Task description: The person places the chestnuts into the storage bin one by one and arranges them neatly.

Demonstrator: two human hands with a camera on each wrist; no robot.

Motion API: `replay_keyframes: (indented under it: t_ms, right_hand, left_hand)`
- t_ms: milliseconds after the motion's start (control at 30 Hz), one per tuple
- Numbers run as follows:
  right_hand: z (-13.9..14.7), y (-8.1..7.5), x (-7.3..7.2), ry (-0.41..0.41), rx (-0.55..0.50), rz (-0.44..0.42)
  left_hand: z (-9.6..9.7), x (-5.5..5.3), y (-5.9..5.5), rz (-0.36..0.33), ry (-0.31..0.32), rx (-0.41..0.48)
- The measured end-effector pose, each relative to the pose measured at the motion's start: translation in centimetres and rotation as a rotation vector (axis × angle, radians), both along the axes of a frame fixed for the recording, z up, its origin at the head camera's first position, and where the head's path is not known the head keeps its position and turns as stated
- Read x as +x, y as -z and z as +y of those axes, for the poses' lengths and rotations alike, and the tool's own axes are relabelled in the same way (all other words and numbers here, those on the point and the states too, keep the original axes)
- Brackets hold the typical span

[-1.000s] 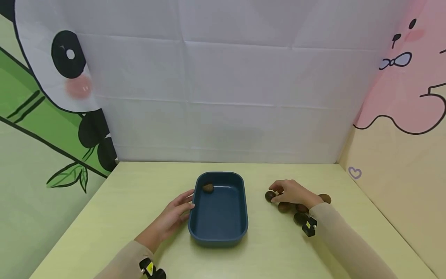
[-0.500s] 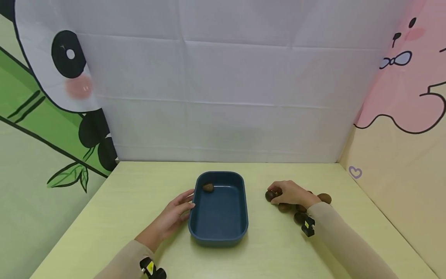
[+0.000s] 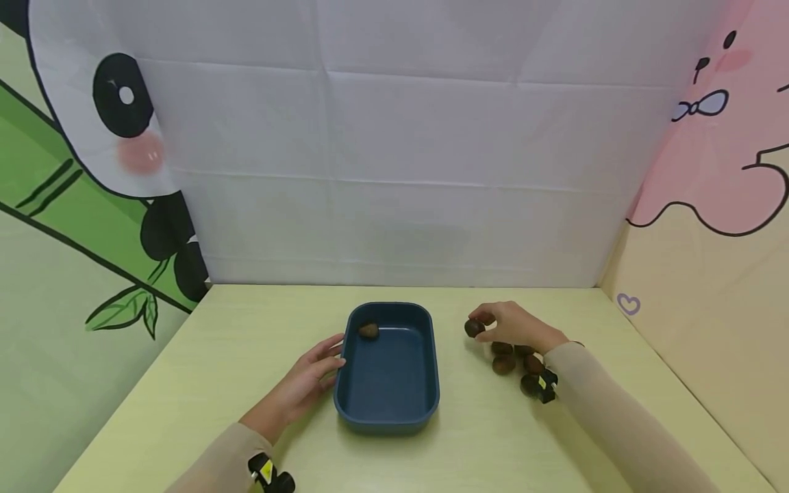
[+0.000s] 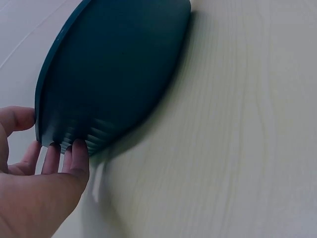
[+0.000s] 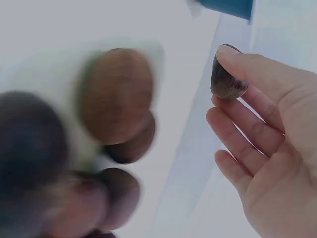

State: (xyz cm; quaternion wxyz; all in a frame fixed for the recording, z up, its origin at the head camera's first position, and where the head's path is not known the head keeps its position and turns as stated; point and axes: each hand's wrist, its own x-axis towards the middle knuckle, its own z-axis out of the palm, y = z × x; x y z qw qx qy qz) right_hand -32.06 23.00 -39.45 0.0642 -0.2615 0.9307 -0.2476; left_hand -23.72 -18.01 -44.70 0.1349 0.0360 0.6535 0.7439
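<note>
On a pale table [image 3: 246,322], right of a blue tray [image 3: 387,390]: a nut [image 3: 474,328] in the right hand [image 3: 516,324]

Head view with both wrist views. The right hand pinches the nut between its thumb and fingers; the nut stands to the right of the tray and well apart from it. In the right wrist view, the thumb presses one side of the nut, while the outer fingers lie loosely bent and hold nothing.

The left hand [image 3: 302,390] is released rather than clenched: its fingers extend to the left wall of the tray and touch the wall from outside, as the left wrist view confirms.

A second nut [image 3: 368,331] lies inside the tray, near its far left corner. Loose nuts [image 3: 503,364] lie grouped under and beside the right forearm, partly hidden by it; the right wrist view shows the nearest of these blurred. Each beige sleeve [image 3: 622,418] ends at a wrist with a small black camera [image 3: 547,386]. Behind the table hangs a creased white sheet [image 3: 407,150], with a panda drawing [image 3: 123,96] at left.
</note>
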Motion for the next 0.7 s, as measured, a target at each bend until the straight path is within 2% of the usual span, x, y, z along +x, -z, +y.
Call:
replay_keyframes:
  t_ms: [200, 433, 700]
  right_hand:
    - [-1.5, -2.7, -0.2, -0.073, -0.007, 0.015]
    - [-4.9, -5.7, 0.1, -0.164, -0.014, -0.001]
    - [-9.9, -7.4, -0.4, -0.251, 0.036, -0.026]
  left_hand:
    - [0.1, -0.2, 0.0, -0.007, -0.003, 0.003]
    - [0.1, -0.3, 0.0, -0.005, -0.001, -0.003]
    - [0.0, -0.3, 0.1, 0.0, 0.005, 0.003]
